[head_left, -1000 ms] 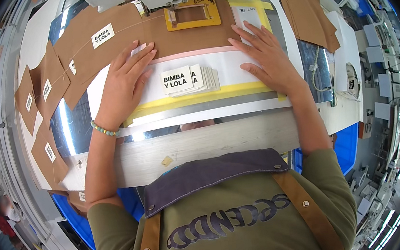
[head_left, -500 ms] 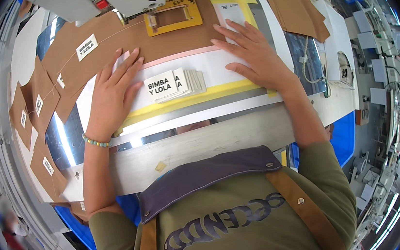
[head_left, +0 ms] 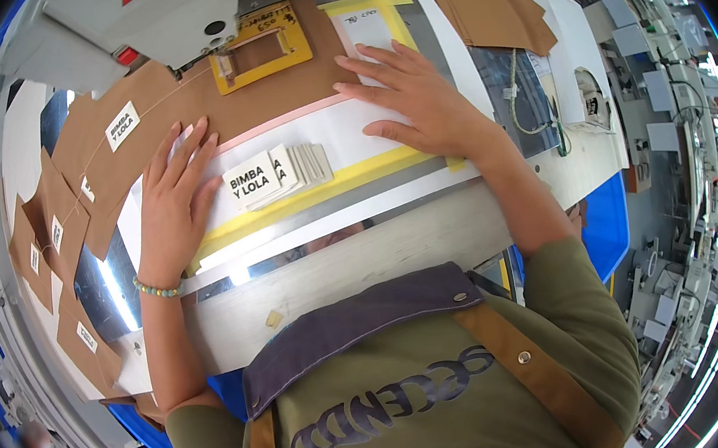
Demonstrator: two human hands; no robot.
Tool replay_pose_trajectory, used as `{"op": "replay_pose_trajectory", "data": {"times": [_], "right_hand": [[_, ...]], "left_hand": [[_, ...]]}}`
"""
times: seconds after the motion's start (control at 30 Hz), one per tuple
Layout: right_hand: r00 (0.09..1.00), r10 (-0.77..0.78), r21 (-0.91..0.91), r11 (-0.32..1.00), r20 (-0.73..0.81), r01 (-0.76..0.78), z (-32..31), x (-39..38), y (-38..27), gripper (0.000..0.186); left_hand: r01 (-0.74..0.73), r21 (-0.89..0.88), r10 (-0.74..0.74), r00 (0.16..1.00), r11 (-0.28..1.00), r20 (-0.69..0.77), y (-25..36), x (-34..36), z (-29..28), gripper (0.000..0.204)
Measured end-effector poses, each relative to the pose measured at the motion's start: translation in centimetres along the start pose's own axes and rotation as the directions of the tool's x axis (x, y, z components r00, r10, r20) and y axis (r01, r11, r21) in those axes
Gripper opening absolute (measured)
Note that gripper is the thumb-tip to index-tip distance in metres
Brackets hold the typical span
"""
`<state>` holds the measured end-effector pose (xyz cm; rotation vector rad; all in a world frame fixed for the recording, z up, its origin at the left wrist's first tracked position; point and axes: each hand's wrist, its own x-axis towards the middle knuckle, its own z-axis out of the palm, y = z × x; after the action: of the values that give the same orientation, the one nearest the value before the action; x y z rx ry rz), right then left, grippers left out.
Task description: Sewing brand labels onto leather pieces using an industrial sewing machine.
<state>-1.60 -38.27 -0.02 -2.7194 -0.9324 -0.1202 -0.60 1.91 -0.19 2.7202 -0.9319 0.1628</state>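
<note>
My left hand (head_left: 173,204) lies flat with its fingers stretched over the near edge of a brown panel (head_left: 284,90). On the panel's right end rest the spread fingertips of my right hand (head_left: 416,100). Neither hand holds anything. A yellow rectangular frame (head_left: 303,50) with a window lies on the panel, under the sewing machine head (head_left: 171,21). Between my hands, a fanned stack of white labels (head_left: 279,175) with black print sits on a white sheet, beside a strip of yellow tape (head_left: 288,212). A pink strip (head_left: 279,126) runs along the panel's near edge.
To the left, several brown pieces (head_left: 68,206) bearing white labels hang together by a thread. More brown pieces (head_left: 489,0) are piled at the far right, near a looped cord (head_left: 532,123). Blue bins (head_left: 606,229) show below the table edge.
The whole view has shifted and tilted, so the table appears further left. Both hands keep the same places on the brown panel; nothing was picked up or let go.
</note>
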Motion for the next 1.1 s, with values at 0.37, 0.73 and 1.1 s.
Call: {"op": "replay_pose_trajectory", "data": {"times": [0.37, 0.73, 1.1], "right_hand": [[0.992, -0.031, -0.073, 0.997, -0.124, 0.022, 1.4, -0.3, 1.1, 0.058], [0.905, 0.162, -0.106, 0.970, -0.394, -0.220, -7.3, -4.7, 4.4, 0.031], [0.783, 0.466, 0.159, 0.883, -0.412, -0.442, -9.7, -8.2, 4.6, 0.026]], "left_hand": [[-0.009, -0.037, 0.008, 1.000, 0.999, -0.016, -0.6, 0.3, 0.1, 0.053], [0.168, 0.158, -0.148, 0.980, 0.973, -0.134, -6.6, -1.5, 0.6, 0.052], [0.165, 0.102, -0.152, 0.981, 0.981, -0.121, -10.8, -3.5, -0.5, 0.050]]}}
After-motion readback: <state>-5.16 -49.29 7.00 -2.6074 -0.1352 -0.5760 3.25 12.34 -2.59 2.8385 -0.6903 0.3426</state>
